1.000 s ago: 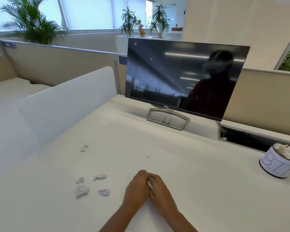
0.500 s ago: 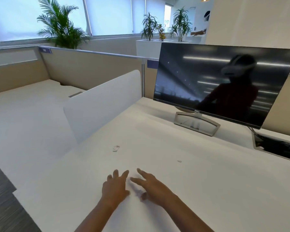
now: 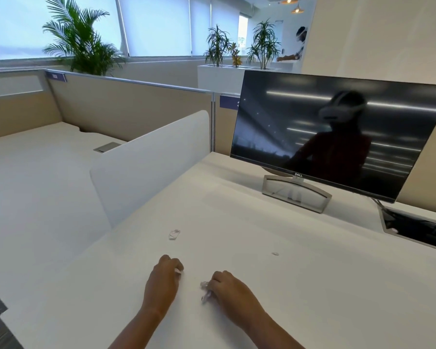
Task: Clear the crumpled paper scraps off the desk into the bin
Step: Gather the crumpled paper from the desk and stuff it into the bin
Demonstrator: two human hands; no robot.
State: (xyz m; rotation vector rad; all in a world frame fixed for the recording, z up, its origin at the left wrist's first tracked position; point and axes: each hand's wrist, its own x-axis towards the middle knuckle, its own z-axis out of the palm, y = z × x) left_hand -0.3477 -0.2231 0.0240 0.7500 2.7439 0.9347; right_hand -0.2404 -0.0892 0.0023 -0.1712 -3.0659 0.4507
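On the white desk [image 3: 300, 285], my left hand [image 3: 163, 285] lies knuckles up with its fingers curled over crumpled paper scraps [image 3: 179, 271]; only a white edge shows at the fingertips. My right hand [image 3: 230, 293] is curled round more crumpled scraps [image 3: 205, 290], which stick out on its left side. One loose crumpled scrap [image 3: 174, 234] lies farther back on the desk, beyond my left hand. A tiny paper bit [image 3: 275, 253] lies to the right of it. The bin is out of view.
A dark monitor [image 3: 332, 137] on a silver stand [image 3: 296, 193] stands at the back right. A cable hatch [image 3: 418, 229] is open at the right edge. A white divider panel [image 3: 146, 165] borders the desk on the left, with a neighbouring desk beyond it.
The view swung left, so the bin left the frame. My hands spread over the cluster of scraps, then closed on them and moved apart.
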